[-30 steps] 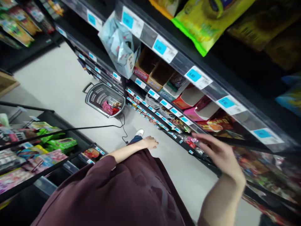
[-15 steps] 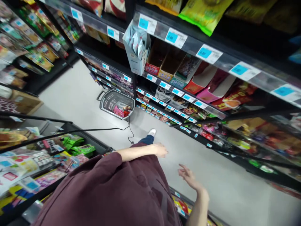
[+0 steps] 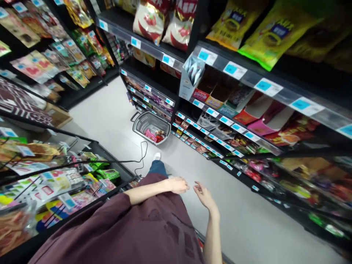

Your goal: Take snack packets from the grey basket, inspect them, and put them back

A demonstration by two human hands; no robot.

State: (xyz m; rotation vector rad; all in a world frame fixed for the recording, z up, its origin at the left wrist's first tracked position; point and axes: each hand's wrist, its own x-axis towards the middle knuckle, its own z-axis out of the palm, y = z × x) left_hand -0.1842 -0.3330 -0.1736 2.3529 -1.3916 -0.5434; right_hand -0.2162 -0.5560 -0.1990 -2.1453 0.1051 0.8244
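Note:
I stand in a shop aisle between snack shelves. My left hand (image 3: 178, 184) rests against my maroon shirt (image 3: 143, 227) at waist height, fingers loosely curled and holding nothing I can see. My right hand (image 3: 202, 195) hangs just right of it, fingers relaxed and apart, empty. The two hands nearly touch. A grey shopping basket (image 3: 150, 127) with a few pink and red packets stands on the floor ahead, against the bottom of the right shelf.
Black shelves (image 3: 242, 121) with blue price tags and snack boxes run along my right. Lower racks of packets (image 3: 55, 176) stand at my left. A black cable (image 3: 141, 156) trails over the pale floor (image 3: 110, 110) toward my foot (image 3: 157, 156).
My right hand has left the lower right shelf and dropped in front of my waist, beside the left hand. The view has swung up and left along the aisle.

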